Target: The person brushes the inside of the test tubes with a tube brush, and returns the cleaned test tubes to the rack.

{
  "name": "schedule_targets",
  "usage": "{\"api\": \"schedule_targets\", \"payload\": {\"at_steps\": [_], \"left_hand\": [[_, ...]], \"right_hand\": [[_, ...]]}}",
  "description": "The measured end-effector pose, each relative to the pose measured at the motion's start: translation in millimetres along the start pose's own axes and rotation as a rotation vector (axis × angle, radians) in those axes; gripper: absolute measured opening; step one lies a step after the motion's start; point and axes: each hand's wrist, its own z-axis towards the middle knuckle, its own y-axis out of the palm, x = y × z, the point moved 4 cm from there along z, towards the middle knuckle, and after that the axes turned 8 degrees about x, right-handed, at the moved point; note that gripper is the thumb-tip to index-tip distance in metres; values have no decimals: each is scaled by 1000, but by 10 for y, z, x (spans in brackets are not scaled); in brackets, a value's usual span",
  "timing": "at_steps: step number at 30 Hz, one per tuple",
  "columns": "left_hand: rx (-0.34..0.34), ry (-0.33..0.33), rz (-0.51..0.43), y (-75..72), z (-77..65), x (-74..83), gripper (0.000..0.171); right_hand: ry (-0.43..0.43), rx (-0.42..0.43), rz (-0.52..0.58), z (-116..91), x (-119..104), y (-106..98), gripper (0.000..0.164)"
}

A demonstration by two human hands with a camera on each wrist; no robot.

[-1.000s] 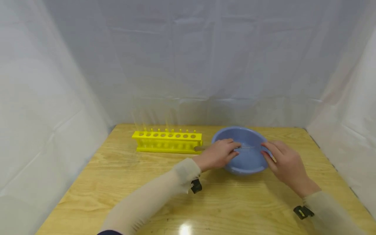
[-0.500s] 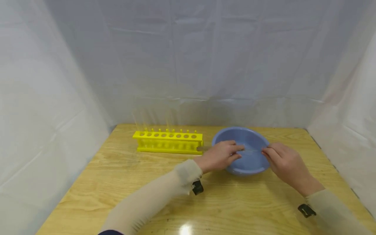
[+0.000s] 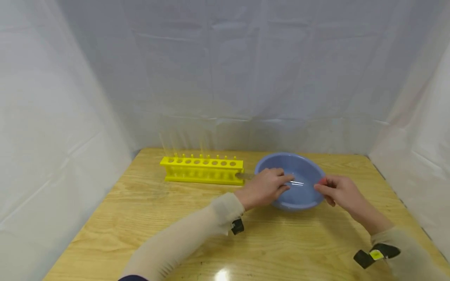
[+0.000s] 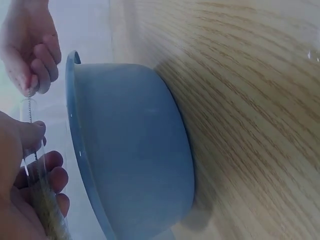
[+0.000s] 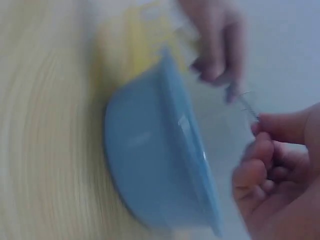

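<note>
Above the blue basin [image 3: 294, 206], my left hand [image 3: 265, 188] grips a clear glass test tube [image 4: 42, 192], its fingers curled round it. A test tube brush is inside the tube; its bristles [image 4: 54, 215] show through the glass at the tube's closed part, and its twisted wire handle [image 4: 30, 109] comes out of the mouth. My right hand [image 3: 342, 193], over the basin's right rim, pinches the wire's end between thumb and forefinger. The tube lies roughly level, pointing toward the right hand. In the right wrist view the tube and wire are blurred.
A yellow test tube rack [image 3: 202, 163] stands left of the basin, with several clear tubes [image 3: 164, 144] upright at its left part. Both stand on a wood-grain table [image 3: 168, 230]. White sheeting [image 3: 225, 78] walls the back and sides.
My right thumb and forefinger, apart a second ago, have come together on the brush's wire. The right wrist has then turned. My left hand stays nearly still with the tube.
</note>
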Motion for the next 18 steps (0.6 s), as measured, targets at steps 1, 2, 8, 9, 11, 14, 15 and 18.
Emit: {"api": "schedule_targets", "payload": {"at_steps": [1,2,8,9,11,14,15,18], "left_hand": [[0,5,10,3,-2,4,33],[1,10,16,0,-3,10,32],[-37,-26,-74,-4,6,13,35],[-50,-47,-95,-2,10,2,36],[-77,-91,-125,1,14,-25,38],[-100,-131,-163,-5,19,-65,39],[-105,-138,-176,-8,18,-76,39],[-107,-144,-212,-18,16,-99,38]], "right_hand": [[83,-51,96,6,25,-1,22],[151,-94,186,12,45,-1,22],[211,-78,305,7,93,0,22],[145,-29,241,1,85,-2,20],[-50,89,56,-18,50,-7,18],[-426,280,-249,-75,-30,-9,23],[-559,344,-343,-98,-61,-3,25],[-864,472,-535,-148,-134,27,35]]}}
